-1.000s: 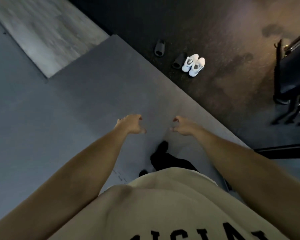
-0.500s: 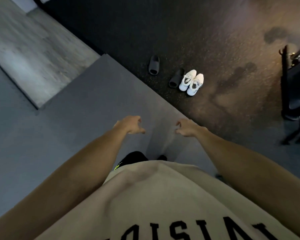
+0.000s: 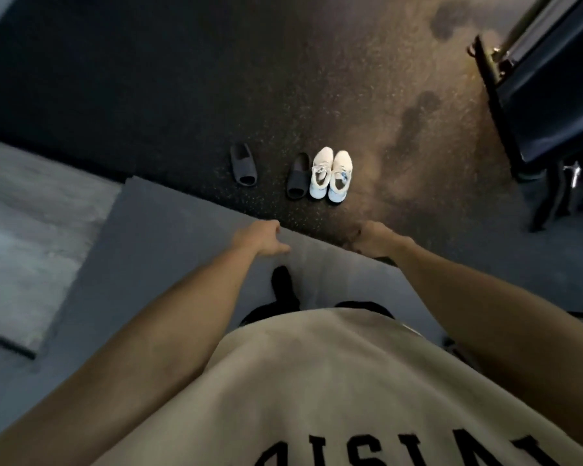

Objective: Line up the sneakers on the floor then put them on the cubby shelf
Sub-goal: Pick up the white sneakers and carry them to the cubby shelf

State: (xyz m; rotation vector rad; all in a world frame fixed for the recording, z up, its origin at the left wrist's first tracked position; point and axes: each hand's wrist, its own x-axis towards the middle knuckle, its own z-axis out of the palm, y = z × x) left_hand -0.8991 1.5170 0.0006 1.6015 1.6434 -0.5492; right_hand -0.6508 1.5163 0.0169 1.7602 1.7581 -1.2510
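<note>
Sneakers (image 3: 331, 174) — white, blue accents. Slides (image 3: 243, 164) — black. Floor (image 3: 182, 95) — black, speckled. Mat (image 3: 169, 230): grey. Shirt (image 3: 317, 381): beige, black lettering.

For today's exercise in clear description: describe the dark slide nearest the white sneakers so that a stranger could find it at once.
Start at the dark speckled floor beyond the grey mat. Four shoes lie there near the mat's edge: two dark slides and a pair of white sneakers. The wanted slide lies right beside the sneakers' left side, while the other slide lies apart, further left.
</note>
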